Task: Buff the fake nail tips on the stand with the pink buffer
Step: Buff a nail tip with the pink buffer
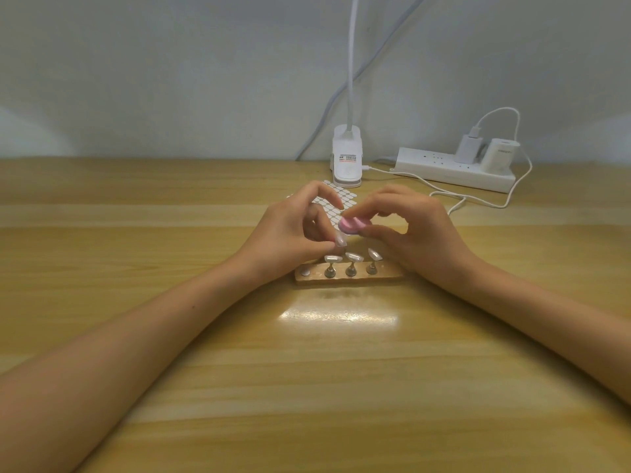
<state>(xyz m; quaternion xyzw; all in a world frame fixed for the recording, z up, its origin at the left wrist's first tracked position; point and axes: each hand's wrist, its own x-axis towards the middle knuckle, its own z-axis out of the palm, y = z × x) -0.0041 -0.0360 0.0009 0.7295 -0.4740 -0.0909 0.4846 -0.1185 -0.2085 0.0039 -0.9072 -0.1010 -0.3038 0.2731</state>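
A wooden stand point(382, 277) lies across the table in front of me, with three pearly fake nail tips point(353, 257) on metal posts. Its leftmost spot holds only a white pad. My left hand point(293, 233) hovers just behind the stand and pinches a fourth nail tip point(340, 239) between thumb and fingers. My right hand point(409, 230) pinches the small round pink buffer point(351, 226) and holds it against the top of that nail tip.
A sheet of white adhesive tabs point(336, 203) lies behind my hands. Further back stand a white clip lamp point(346, 162) and a white power strip point(444, 169) with two chargers and trailing cables point(478, 199). Wooden table all around.
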